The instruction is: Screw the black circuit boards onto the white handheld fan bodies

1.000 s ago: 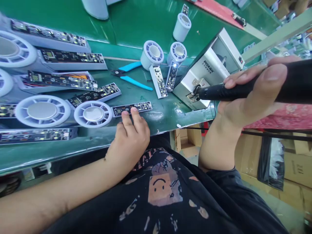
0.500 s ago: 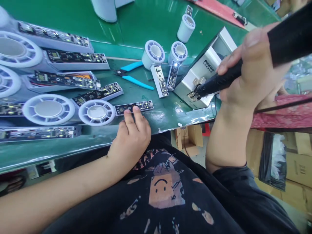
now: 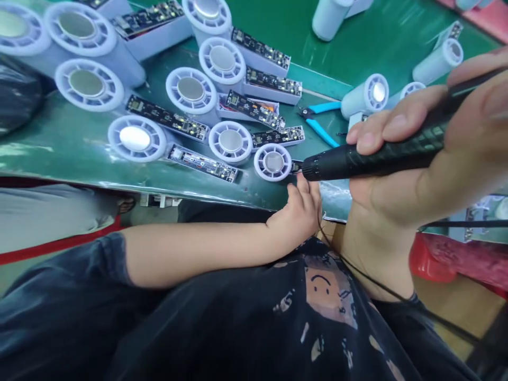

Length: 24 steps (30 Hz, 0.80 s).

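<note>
My right hand [image 3: 420, 159] is wrapped around a black electric screwdriver [image 3: 337, 163], its thin cable running down past my wrist. The screwdriver's nose is over the circuit board [image 3: 296, 166] in the handle of a small white round-headed unit [image 3: 273, 162]; whether the bit touches is hidden. My left hand [image 3: 299, 209] lies at the near side of that handle, fingers stretched out and fingertips at the board's edge. The screwdriver covers most of this handle. Cutting pliers with blue grips [image 3: 321, 124] lie behind.
Several similar white units with exposed boards [image 3: 166, 119] stand in rows to the left on the green table [image 3: 71, 151]. More white units [image 3: 365, 95] stand at the back right. A black bag [image 3: 18, 95] is at the far left, and a red stool [image 3: 431, 259] is below right.
My right hand has brought the screwdriver left from the white screw-feeder box to the unit by my left hand. My left fingers stay at that unit's handle. The camera view has turned left.
</note>
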Tool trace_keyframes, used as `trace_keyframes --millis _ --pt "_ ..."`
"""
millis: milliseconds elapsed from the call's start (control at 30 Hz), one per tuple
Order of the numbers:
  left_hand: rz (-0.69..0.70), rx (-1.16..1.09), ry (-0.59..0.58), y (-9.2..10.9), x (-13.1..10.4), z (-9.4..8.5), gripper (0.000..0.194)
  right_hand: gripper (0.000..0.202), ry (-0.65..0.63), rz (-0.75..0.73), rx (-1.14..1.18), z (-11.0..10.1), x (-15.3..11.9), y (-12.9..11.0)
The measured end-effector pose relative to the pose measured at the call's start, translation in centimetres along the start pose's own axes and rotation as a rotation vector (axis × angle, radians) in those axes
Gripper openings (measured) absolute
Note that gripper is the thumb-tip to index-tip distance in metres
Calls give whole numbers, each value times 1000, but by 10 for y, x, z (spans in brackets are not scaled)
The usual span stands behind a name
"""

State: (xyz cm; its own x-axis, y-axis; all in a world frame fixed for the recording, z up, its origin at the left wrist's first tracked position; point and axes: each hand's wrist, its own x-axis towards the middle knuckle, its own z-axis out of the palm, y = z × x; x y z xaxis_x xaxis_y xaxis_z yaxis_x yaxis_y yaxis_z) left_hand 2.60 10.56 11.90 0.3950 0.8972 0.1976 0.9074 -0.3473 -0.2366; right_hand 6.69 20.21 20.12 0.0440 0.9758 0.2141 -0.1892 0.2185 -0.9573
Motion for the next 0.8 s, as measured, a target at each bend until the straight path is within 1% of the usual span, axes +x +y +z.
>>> trace_keyframes --millis 67,200,300,433,600,667,767,800 --pt "9 -1 19 0 -1 1 37 47 -5 -87 -53 3 -1 6" --pt "18 23 54 0 -2 2 35 48 -3 -83 -126 9 -2 7" --pt "20 -27 27 0 -2 2 36 46 -1 -98 -178 16 -3 5" --pt "19 -49 -9 -2 -2 0 37 46 6 -137 -155 20 -2 8" --pt "10 -65 -25 -4 -2 -4 36 48 -30 -90 -170 17 -4 7" --pt "5 -34 -3 -5 -2 -5 35 49 -43 -68 -195 15 -5 6" --pt "7 10 27 -5 -2 -7 33 51 -106 -25 -212 12 -5 8" --pt "6 17 26 -6 -1 -7 33 53 -113 -36 -195 11 -4 9"
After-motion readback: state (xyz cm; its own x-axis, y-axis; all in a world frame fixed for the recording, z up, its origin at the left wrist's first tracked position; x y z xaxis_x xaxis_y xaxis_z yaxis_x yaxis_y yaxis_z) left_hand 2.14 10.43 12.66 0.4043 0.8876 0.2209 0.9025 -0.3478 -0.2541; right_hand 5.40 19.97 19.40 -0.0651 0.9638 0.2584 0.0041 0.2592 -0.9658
